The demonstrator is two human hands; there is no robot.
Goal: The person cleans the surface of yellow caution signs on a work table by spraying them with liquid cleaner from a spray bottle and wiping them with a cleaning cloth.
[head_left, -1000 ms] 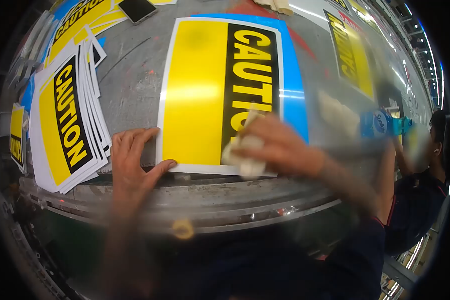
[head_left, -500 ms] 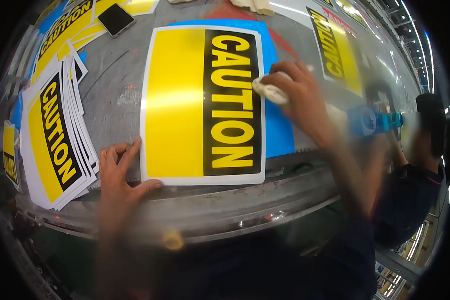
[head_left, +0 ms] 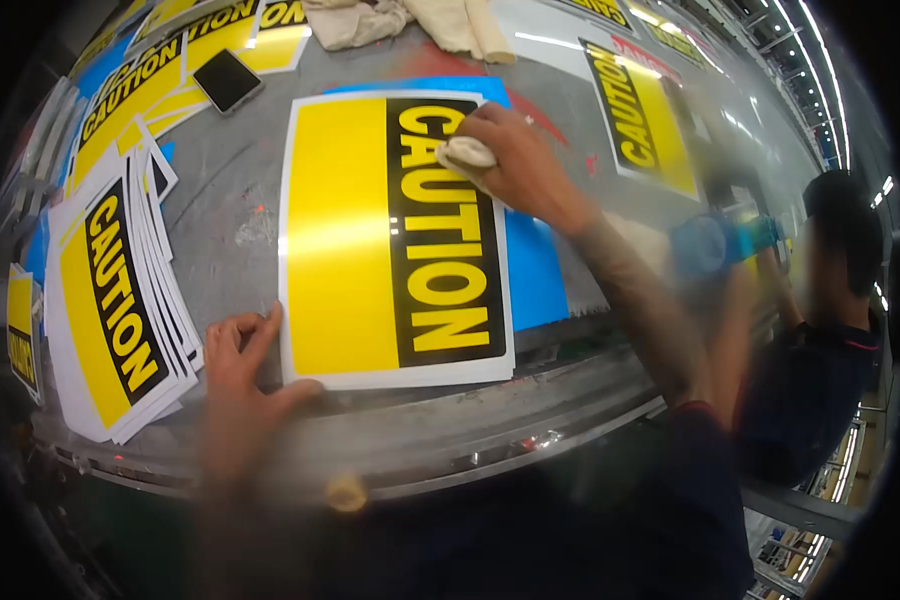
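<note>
A yellow and black CAUTION sign lies on a small stack in front of me, over a blue sheet. My right hand is closed around a balled white cloth, which rests against the sign's black band over the upper letters. My left hand lies at the sign's lower left corner, thumb and fingers apart, touching its edge and holding nothing. To the left of that hand is a fanned pile of CAUTION signs.
A phone lies on the grey table near more signs. Crumpled cloths are at the back. Another CAUTION sign lies to the right. Beside me stands a co-worker, near a blurred blue bottle.
My right hand has moved the cloth from the sign's right edge left onto the black band. My left hand stays at the corner. The view has shifted slightly, showing more cloths at the back.
</note>
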